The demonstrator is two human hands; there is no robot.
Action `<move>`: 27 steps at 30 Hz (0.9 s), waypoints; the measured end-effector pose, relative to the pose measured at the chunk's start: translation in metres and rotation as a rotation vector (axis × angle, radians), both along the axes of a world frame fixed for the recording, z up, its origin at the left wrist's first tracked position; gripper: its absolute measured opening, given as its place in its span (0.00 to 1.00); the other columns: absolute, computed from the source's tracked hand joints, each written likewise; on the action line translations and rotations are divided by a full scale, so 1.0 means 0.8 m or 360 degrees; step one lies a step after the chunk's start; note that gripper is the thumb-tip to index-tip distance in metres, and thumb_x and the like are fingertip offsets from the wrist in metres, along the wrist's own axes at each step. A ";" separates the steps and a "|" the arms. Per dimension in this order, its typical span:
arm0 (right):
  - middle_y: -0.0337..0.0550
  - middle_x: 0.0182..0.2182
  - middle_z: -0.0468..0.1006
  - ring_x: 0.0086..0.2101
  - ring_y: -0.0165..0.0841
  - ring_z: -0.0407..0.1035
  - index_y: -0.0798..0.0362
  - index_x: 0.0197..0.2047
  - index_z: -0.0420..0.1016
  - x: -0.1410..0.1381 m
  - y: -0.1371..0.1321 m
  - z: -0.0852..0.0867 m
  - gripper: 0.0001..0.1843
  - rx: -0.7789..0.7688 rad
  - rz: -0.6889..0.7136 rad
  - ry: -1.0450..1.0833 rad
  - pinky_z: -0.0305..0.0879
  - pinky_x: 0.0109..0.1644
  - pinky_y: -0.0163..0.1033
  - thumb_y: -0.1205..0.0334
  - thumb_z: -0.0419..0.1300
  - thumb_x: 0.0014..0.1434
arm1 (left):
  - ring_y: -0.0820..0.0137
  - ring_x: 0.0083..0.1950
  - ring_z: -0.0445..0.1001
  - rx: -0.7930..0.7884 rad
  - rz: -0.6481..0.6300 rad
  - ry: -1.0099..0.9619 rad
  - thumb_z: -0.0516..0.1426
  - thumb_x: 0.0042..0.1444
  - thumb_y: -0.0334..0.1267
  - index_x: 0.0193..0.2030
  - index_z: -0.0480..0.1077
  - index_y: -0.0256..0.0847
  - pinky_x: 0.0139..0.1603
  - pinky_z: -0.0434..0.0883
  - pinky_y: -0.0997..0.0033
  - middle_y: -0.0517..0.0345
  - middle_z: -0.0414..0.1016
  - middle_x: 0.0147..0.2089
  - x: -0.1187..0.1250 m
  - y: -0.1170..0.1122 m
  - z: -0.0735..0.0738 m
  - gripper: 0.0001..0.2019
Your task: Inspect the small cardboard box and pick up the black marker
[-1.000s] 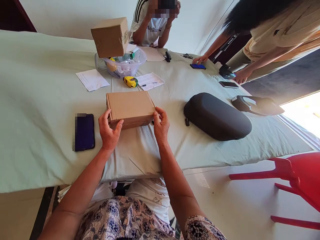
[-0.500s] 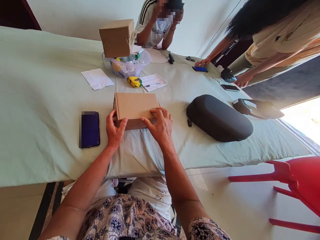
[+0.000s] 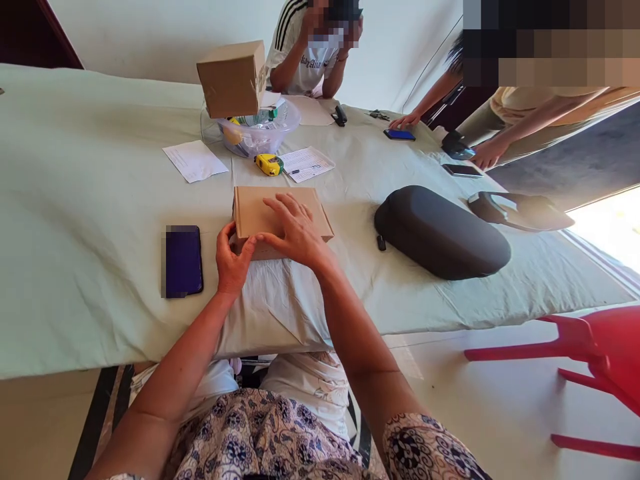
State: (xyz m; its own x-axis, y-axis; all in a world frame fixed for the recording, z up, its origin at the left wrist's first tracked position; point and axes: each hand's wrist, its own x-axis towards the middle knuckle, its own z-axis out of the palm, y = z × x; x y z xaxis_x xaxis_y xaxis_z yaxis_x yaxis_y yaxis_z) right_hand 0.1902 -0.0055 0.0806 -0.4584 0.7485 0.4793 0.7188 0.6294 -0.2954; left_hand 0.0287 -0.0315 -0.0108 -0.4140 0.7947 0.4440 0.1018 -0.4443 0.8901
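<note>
A closed brown cardboard box (image 3: 249, 204) lies flat on the cloth-covered table in front of me. My left hand (image 3: 233, 261) grips its near left corner, thumb on the front face and fingers along the left side. Across the lid rests my right hand (image 3: 294, 230), its fingers spread and the thumb at the front edge, close to my left thumb. To the left of the box is a dark blue phone (image 3: 184, 261). Beyond the box are a yellow tape measure (image 3: 269, 164) and a written sheet (image 3: 307, 164) with a pen on it.
A taller box (image 3: 230, 80) sits on a clear plastic basin (image 3: 285, 127) of items. A dark hard case (image 3: 443, 233) and a cap (image 3: 530, 212) are at right. One person (image 3: 313, 67) sits opposite; another's hand (image 3: 407, 121) touches a phone. A red chair (image 3: 610, 353) stands right.
My right hand has slid left from the box's right front edge onto the middle of the lid. My left hand keeps its hold on the left corner.
</note>
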 end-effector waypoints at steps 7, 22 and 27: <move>0.52 0.74 0.55 0.74 0.53 0.45 0.45 0.74 0.60 -0.026 0.029 0.032 0.46 -0.0214 0.0327 -0.0241 0.42 0.76 0.65 0.41 0.68 0.57 | 0.55 0.68 0.69 0.0052 0.0032 0.0152 0.67 0.49 0.63 0.65 0.63 0.43 0.66 0.71 0.55 0.41 0.69 0.65 -0.002 0.005 -0.009 0.42; 0.57 0.63 0.70 0.62 0.55 0.65 0.52 0.68 0.66 -0.073 0.082 0.067 0.41 -0.0337 -0.0021 -0.0391 0.56 0.67 0.63 0.40 0.66 0.58 | 0.57 0.61 0.75 -0.0053 -0.0002 0.0148 0.62 0.53 0.65 0.63 0.65 0.42 0.62 0.74 0.55 0.43 0.73 0.63 -0.003 0.000 -0.003 0.38; 0.54 0.59 0.74 0.58 0.50 0.67 0.53 0.61 0.71 -0.081 0.080 0.070 0.31 -0.0355 -0.0090 -0.0358 0.59 0.64 0.55 0.42 0.64 0.61 | 0.56 0.67 0.71 -0.0077 -0.0057 0.0114 0.59 0.57 0.65 0.69 0.62 0.44 0.68 0.70 0.53 0.43 0.70 0.67 -0.002 0.002 -0.005 0.40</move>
